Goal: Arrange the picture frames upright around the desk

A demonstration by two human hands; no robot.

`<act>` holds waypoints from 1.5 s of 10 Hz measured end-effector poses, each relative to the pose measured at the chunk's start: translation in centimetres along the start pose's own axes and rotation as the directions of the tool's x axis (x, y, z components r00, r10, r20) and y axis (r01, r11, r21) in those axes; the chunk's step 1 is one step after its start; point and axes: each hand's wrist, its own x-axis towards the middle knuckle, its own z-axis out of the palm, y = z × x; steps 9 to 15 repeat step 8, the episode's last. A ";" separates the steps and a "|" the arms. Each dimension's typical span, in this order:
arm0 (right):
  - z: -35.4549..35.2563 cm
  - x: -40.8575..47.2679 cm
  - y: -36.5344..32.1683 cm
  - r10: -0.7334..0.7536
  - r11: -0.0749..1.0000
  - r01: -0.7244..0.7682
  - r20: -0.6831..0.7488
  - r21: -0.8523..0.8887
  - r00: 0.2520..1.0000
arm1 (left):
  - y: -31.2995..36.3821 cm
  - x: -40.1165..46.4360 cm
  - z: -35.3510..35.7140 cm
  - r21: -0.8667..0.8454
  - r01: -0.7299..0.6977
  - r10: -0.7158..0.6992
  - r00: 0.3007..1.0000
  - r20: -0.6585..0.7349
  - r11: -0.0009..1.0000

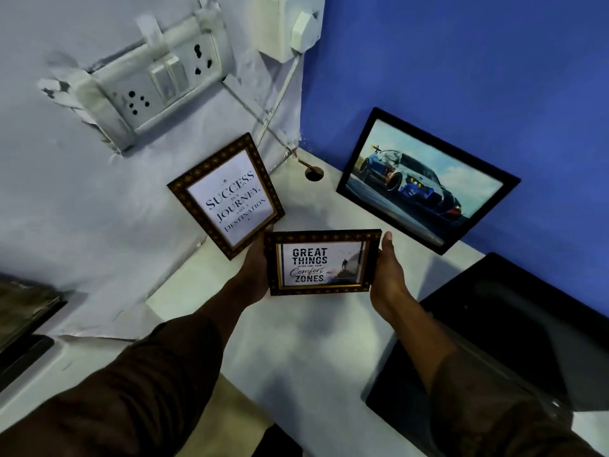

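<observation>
I hold a small dark ornate "Great Things" frame (322, 262) upright over the white desk (309, 344). My left hand (255, 272) grips its left edge and my right hand (388, 270) grips its right edge. A matching "Success is a Journey" frame (227, 194) stands tilted against the white wall, just behind and to the left of the held one, its lower corner close to my left hand. A larger black frame with a car picture (425, 181) leans against the blue wall at the right.
A switch and socket panel (151, 84) and a white plug box (285, 24) sit on the white wall, with cables running down to a hole in the desk (313, 174). A black device (501, 331) lies at the desk's right. Dark objects (23, 321) sit at the left edge.
</observation>
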 end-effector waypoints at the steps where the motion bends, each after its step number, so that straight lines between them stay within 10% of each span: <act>1: 0.4 1.1 1.0 0.010 1.000 -0.010 -0.032 -0.004 0.999 | -0.6 1.7 -0.5 -0.006 0.014 -0.014 1.000 0.007 1.000; 4: 0.7 3.0 2.9 -0.021 0.998 0.024 -0.049 0.054 0.999 | -2.2 4.1 -2.1 0.001 0.139 -0.138 0.987 0.084 0.990; 8: -2.0 0.3 3.9 -0.077 0.997 0.077 -0.184 -0.009 0.980 | -3.5 0.9 -3.7 0.178 -0.062 0.100 0.972 -0.211 0.982; 15: -2.0 0.3 3.9 -0.077 0.997 0.077 -0.184 -0.009 0.980 | -3.5 0.9 -3.7 0.178 -0.062 0.100 0.972 -0.211 0.982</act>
